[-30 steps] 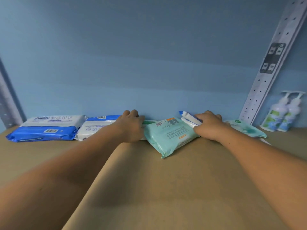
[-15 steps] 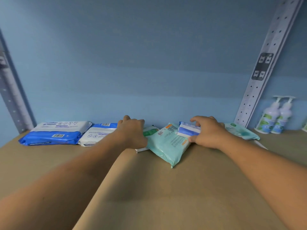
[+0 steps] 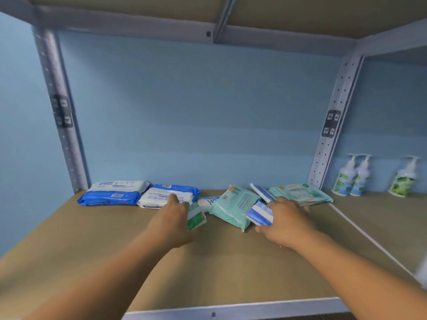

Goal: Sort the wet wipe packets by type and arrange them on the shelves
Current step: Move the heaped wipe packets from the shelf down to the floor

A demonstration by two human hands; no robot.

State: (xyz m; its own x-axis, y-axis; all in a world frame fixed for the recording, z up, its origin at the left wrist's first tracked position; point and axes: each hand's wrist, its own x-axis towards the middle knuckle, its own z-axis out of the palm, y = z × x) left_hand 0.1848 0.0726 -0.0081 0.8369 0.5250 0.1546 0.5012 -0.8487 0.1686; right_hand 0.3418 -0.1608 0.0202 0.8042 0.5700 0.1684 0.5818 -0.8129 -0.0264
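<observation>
Wet wipe packets lie along the back of a brown shelf [image 3: 221,269]. My left hand [image 3: 172,221] grips a small green-and-white packet [image 3: 196,218], lifted a little off the board. My right hand [image 3: 285,219] holds a small blue-and-white packet [image 3: 260,213]. Between the hands lies a mint-green packet [image 3: 234,207], tilted, with a pale blue-white packet [image 3: 206,202] behind it. A second blue-and-white packet [image 3: 262,192] leans behind my right hand. At the left are two stacked blue packets [image 3: 111,192] and two more [image 3: 168,194]. Another mint packet [image 3: 300,192] lies at the right.
Grey perforated uprights stand at the left [image 3: 60,116] and right [image 3: 332,125]. Pump bottles with green labels [image 3: 351,176] [image 3: 403,179] stand on the neighbouring shelf at the right. An upper shelf [image 3: 208,17] hangs overhead. The shelf's front edge [image 3: 231,308] runs below my arms.
Both hands have drawn back from the wall toward me, each bringing a small packet. The view has pulled back, showing the upper shelf and front edge.
</observation>
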